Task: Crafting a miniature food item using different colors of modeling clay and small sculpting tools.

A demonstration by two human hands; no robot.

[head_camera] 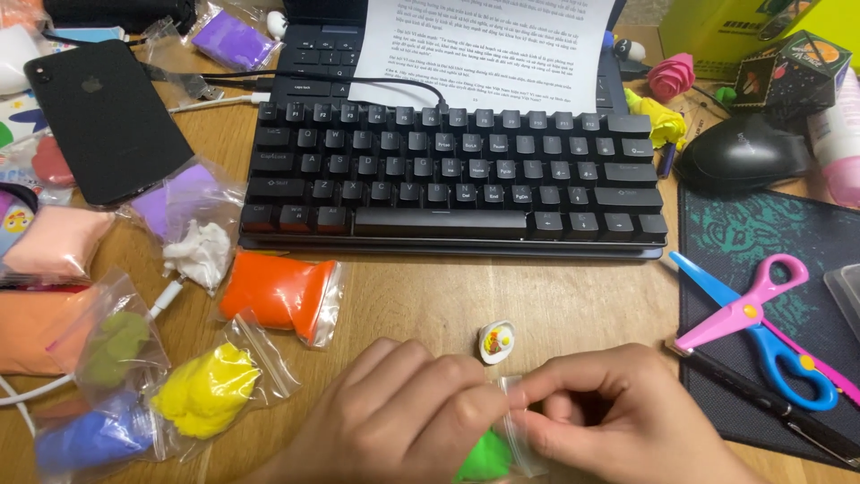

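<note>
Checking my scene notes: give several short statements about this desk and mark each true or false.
1. Both hands, left hand and right hand, pinch a small clear plastic bag of green clay. True.
2. The pink-and-blue scissors lie on the black keyboard. False: they lie on the dark mat, right of it.
3. The black phone lies left of the keyboard. True.
4. The orange clay bag is in the right hand. False: it lies on the wooden desk.

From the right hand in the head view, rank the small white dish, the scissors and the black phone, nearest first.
1. Small white dish, just above the right hand.
2. Scissors, to its right on the dark mat.
3. Black phone, far upper left.
</note>
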